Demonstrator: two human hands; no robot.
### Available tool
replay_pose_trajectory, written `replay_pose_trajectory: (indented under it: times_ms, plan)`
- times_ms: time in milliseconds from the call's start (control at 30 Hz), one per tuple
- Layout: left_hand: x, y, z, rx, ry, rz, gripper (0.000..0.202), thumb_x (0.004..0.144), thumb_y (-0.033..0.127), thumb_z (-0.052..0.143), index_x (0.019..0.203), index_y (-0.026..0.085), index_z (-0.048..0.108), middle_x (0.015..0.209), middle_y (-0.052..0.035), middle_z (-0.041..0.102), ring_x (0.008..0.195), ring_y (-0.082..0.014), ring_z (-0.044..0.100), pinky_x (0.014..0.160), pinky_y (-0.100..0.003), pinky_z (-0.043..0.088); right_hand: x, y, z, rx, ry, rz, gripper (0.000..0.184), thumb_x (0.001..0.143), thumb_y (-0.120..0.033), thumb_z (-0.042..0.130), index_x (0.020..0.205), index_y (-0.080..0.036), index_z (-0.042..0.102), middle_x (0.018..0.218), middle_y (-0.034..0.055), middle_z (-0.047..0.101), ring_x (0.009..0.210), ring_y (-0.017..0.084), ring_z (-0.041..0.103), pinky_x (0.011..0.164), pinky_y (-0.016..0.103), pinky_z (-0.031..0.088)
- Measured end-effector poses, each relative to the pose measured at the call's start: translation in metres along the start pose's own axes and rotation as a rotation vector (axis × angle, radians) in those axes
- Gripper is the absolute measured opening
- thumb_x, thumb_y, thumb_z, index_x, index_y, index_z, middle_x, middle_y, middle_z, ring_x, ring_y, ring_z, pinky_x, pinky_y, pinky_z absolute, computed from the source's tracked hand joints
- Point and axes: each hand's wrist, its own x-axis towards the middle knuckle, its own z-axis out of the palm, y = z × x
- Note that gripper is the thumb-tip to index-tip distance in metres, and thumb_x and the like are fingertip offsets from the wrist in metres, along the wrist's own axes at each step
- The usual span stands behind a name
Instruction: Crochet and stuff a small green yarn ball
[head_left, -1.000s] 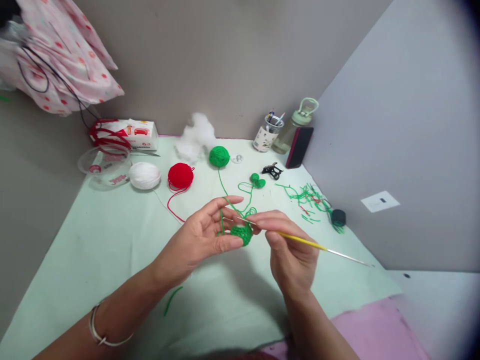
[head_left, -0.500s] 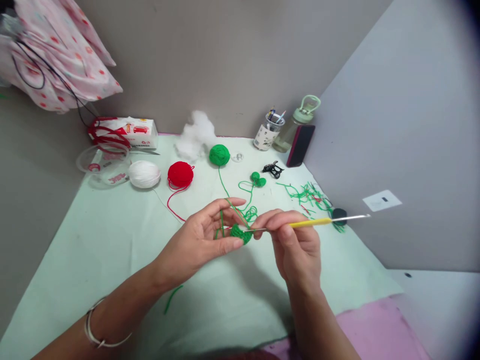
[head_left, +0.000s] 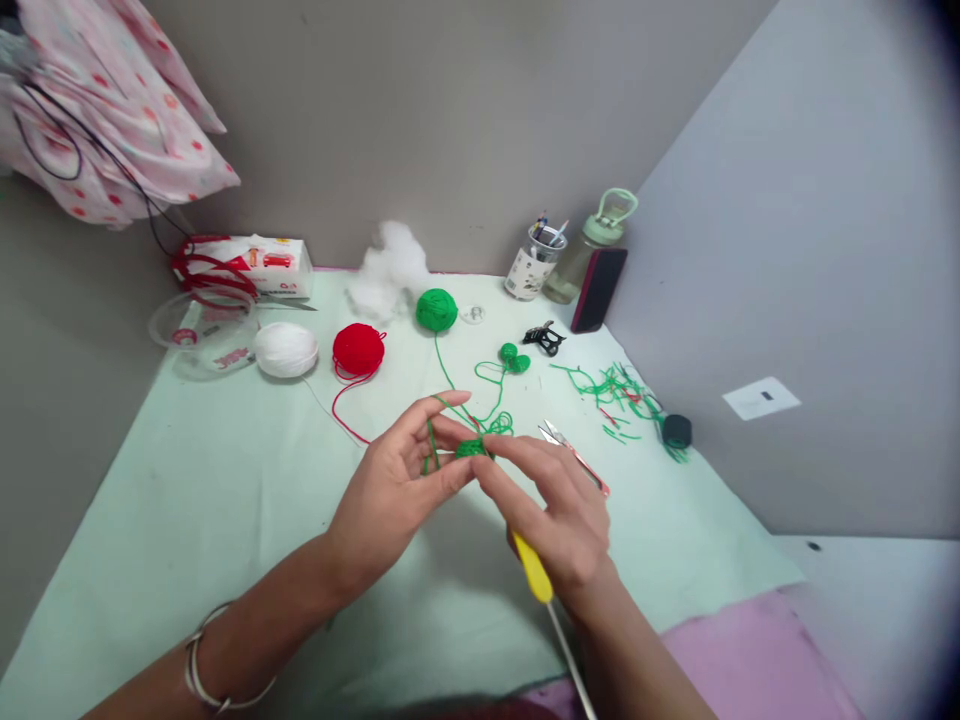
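My left hand (head_left: 401, 480) pinches a small green crochet piece (head_left: 471, 449), with green yarn looped over its fingers. The strand runs back to a green yarn ball (head_left: 436, 310). My right hand (head_left: 559, 515) is closed around a yellow-handled crochet hook (head_left: 534, 568); its fingertips meet the green piece and the handle points back toward me. Both hands hover above the pale green cloth (head_left: 225, 480).
A red yarn ball (head_left: 358, 350), a white yarn ball (head_left: 286, 350), white stuffing (head_left: 390, 265), a clear tub (head_left: 202, 330) and a tissue pack (head_left: 262, 265) lie at the back. Small scissors (head_left: 574, 455), yarn scraps (head_left: 615, 390), a pen cup (head_left: 532, 265) and a bottle (head_left: 592, 250) are to the right.
My right hand turned the hook: its handle swung from pointing right to pointing down toward me. The small scissors, hidden before behind the hand, now show.
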Motion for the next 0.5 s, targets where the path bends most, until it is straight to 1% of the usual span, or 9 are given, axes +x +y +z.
replay_pose_trajectory:
  times_ms: [67,133,167,233,333,400,500]
  plan:
    - [-0.001,-0.002,0.003,-0.110,-0.026,-0.035,0.053,0.086,0.036,0.084,0.134,0.028,0.063,0.104,-0.0008,0.064,0.102,-0.0171,0.060,0.092,-0.031,0.048,-0.008,-0.003,0.004,-0.044,0.061,-0.012,0.029,0.092,0.000,0.062,0.112,-0.018,0.075,0.106,0.0114,0.078,0.098,0.021,0.073,0.084,0.032,0.063]
    - [-0.002,-0.003,0.004,-0.240,-0.077,-0.119,0.054,0.086,0.036,0.084,0.136,0.027,0.065,0.108,-0.0015,0.065,0.101,-0.0154,0.059,0.092,-0.030,0.046,-0.013,-0.003,0.006,0.024,0.115,0.001,0.036,0.091,0.001,0.064,0.117,-0.020,0.076,0.108,0.0099,0.077,0.098,0.020,0.073,0.084,0.031,0.064]
    - [-0.002,-0.003,0.004,-0.300,-0.105,-0.164,0.055,0.086,0.036,0.083,0.137,0.026,0.065,0.109,-0.0022,0.065,0.100,-0.0146,0.058,0.091,-0.029,0.045,-0.015,-0.003,0.007,0.099,0.140,0.033,0.037,0.092,0.000,0.064,0.120,-0.022,0.076,0.108,0.0093,0.077,0.098,0.020,0.074,0.082,0.032,0.064]
    - [0.000,-0.003,0.002,-0.381,-0.153,-0.218,0.057,0.087,0.035,0.083,0.139,0.024,0.065,0.109,-0.0034,0.066,0.098,-0.0138,0.057,0.091,-0.028,0.043,-0.013,-0.002,0.006,0.311,0.176,0.173,0.035,0.097,-0.006,0.061,0.122,-0.026,0.076,0.108,0.0079,0.078,0.094,0.020,0.075,0.076,0.034,0.064]
    - [0.003,-0.001,-0.004,-0.398,-0.176,-0.212,0.059,0.085,0.030,0.084,0.140,0.024,0.064,0.107,-0.0028,0.066,0.099,-0.0145,0.057,0.094,-0.030,0.041,-0.007,0.000,0.005,0.647,0.185,0.417,0.029,0.101,-0.013,0.059,0.118,-0.029,0.077,0.099,0.0056,0.079,0.088,0.021,0.076,0.071,0.036,0.064]
    - [0.005,0.000,-0.009,-0.371,-0.165,-0.211,0.060,0.084,0.027,0.085,0.140,0.026,0.065,0.106,-0.0017,0.064,0.100,-0.0151,0.057,0.095,-0.031,0.041,-0.005,0.002,0.003,0.780,0.165,0.487,0.026,0.101,-0.014,0.060,0.115,-0.028,0.078,0.096,0.0051,0.080,0.088,0.021,0.076,0.075,0.038,0.064]
    - [0.006,0.002,-0.013,-0.319,-0.172,-0.215,0.061,0.082,0.025,0.085,0.139,0.027,0.065,0.106,-0.0010,0.061,0.097,-0.0147,0.056,0.094,-0.031,0.041,-0.006,0.006,-0.002,0.869,0.143,0.562,0.023,0.101,-0.016,0.061,0.110,-0.026,0.079,0.095,0.0059,0.080,0.088,0.021,0.075,0.077,0.039,0.064]
